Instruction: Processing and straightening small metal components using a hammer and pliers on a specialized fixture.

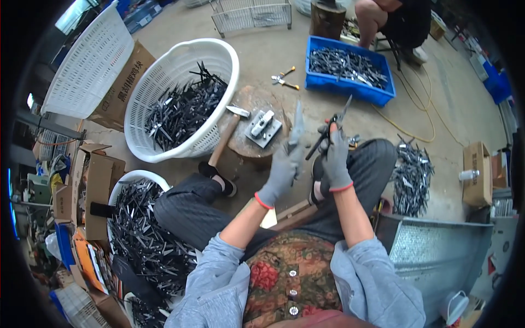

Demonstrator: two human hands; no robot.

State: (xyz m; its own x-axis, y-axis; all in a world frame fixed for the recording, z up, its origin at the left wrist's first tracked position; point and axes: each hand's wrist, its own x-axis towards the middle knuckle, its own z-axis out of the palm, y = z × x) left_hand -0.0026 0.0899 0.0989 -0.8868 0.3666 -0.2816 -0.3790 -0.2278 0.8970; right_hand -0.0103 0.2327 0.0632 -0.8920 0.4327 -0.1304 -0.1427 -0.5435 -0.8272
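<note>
A seated person's left hand [283,168] and right hand [335,158], both in gray gloves with red cuffs, are raised above the lap, just beyond a wooden stump [240,143]. The left grip is closed around a pale, blade-shaped metal piece [298,123], its tip pointing up; the right grip is closed around a dark-handled tool [340,115] with a pointed metal end, angled up and to the right. The 2 held items are near each other but apart. On the stump sits a metal block [266,131], with a hammer [225,140] leaning at its left side. A white basket [136,112] and a blue bin [350,94] hold heaps of dark metal pieces [188,112]; yellow-handled pliers [286,78] lie on the floor [268,57] between the 2 containers.
</note>
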